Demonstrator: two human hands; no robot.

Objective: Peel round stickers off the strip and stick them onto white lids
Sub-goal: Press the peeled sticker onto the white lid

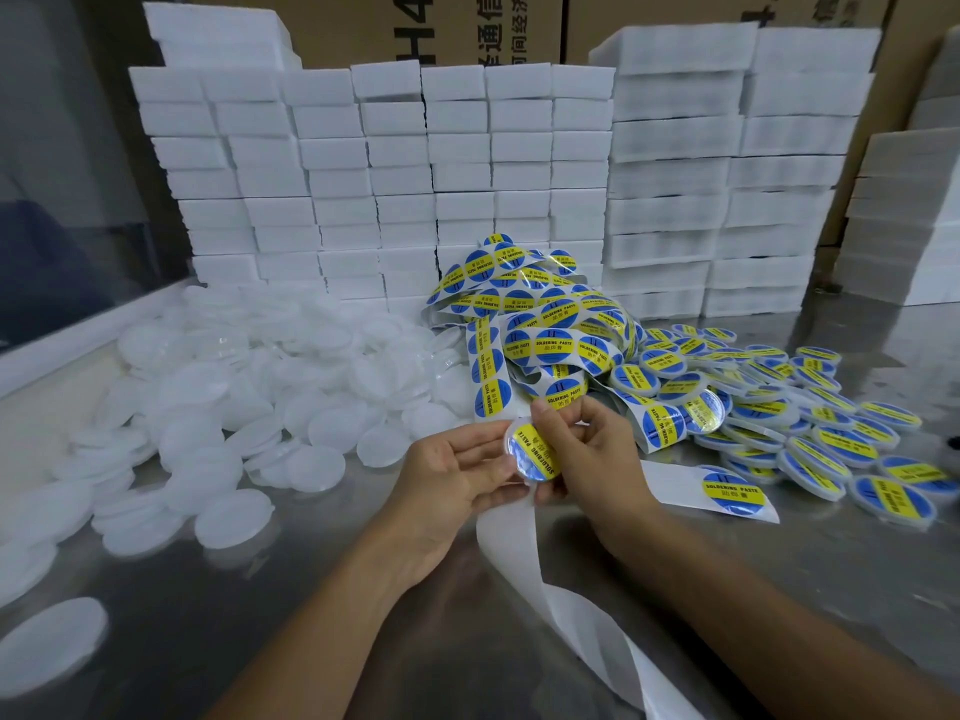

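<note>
Fingers of my left hand cradle a white lid upright above the surface. My right hand curls over it, thumb pressing the sticker down; both grips grasp the lid.

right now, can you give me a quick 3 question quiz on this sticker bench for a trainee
1. True or false: the plain white lids are heaped on the person's left.
2. What does the left hand hold? A) a stickered lid B) a foam block C) a carton
3. Fill in: the labelled lids lie to the ____ of the sticker strip.

Key
1. True.
2. A: it holds the stickered lid while the right hand presses on its sticker.
3. Right.
</note>
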